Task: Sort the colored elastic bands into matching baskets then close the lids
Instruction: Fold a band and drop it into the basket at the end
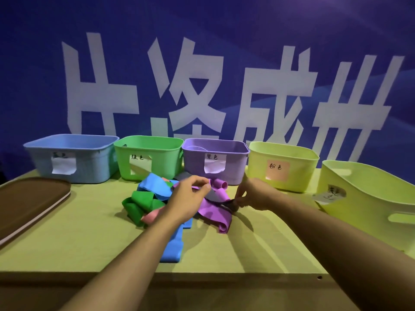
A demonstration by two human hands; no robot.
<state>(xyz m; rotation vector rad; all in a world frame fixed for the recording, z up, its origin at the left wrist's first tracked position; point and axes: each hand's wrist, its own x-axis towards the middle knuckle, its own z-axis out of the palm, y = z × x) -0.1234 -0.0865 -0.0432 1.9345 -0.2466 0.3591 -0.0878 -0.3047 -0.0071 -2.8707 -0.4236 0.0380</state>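
A tangled pile of elastic bands lies mid-table: blue bands (pixel 152 186), green bands (pixel 139 202), a pink band (pixel 150 216), purple bands (pixel 213 212) and a dark grey band (pixel 214 196). My left hand (pixel 189 198) pinches one end of the grey band above the pile. My right hand (pixel 253 195) grips its other dark end at the pile's right edge. Behind stand open baskets: blue (pixel 74 158), green (pixel 148 157), purple (pixel 215 160), a yellow-green basket with a pink label (pixel 283 164), and a tilted yellow-green basket (pixel 368 194) at far right.
A brown lid (pixel 29 200) lies flat at the table's left edge. A blue banner with large white characters (pixel 202 86) forms the backdrop. The table's front edge (pixel 202 274) runs just below my forearms.
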